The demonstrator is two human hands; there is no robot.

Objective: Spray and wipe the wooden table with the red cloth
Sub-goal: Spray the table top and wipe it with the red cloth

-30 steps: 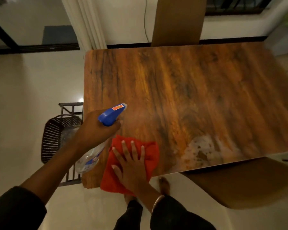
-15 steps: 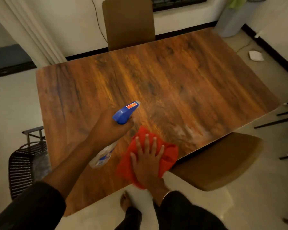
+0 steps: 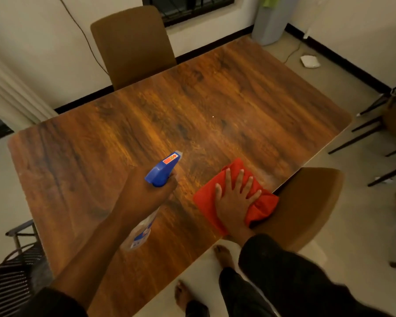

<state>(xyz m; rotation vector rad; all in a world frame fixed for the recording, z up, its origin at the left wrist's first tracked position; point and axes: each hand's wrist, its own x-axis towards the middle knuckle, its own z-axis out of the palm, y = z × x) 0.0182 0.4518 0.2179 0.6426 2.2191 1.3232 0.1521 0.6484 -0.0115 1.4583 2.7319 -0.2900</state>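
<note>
The wooden table (image 3: 215,106) fills the middle of the view. My left hand (image 3: 144,193) grips a clear spray bottle (image 3: 162,171) with a blue trigger head, held above the table with the nozzle pointing toward the far right. My right hand (image 3: 234,202) lies flat with fingers spread on the red cloth (image 3: 206,200), pressing it onto the table near the near right edge. A faint wet patch shows on the wood just beyond the cloth.
A brown chair (image 3: 133,44) stands at the far side and another brown chair (image 3: 306,202) is tucked at the near right edge. A black wire chair (image 3: 12,277) sits at the lower left. A grey bin (image 3: 272,21) and dark chair legs (image 3: 370,133) are on the right.
My right hand has slid the red cloth to the right along the near edge, over the wet foamy patch. The spray bottle stays raised in my left hand. The view has shifted to the right.
</note>
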